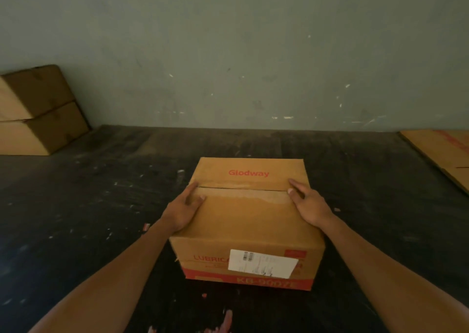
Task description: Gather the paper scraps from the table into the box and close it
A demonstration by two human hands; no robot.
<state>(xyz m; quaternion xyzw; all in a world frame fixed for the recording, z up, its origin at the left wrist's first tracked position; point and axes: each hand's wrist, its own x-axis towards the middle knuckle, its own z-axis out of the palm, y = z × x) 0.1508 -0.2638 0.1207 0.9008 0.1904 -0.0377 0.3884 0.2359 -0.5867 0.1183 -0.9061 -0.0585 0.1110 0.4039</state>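
Note:
A brown cardboard box with red print and a white label on its near side stands in the middle of the dark table. Its two top flaps lie flat and meet along a seam across the top. My left hand rests flat on the near flap at its left edge, fingers reaching the seam. My right hand lies on the right edge of the same flap, fingertips at the seam. Small pale specks dot the tabletop, and a pinkish scrap lies near the bottom edge of the view.
Two stacked cardboard boxes stand at the back left against the grey-green wall. A flat sheet of cardboard lies at the right edge of the table. The wall runs along the table's far side.

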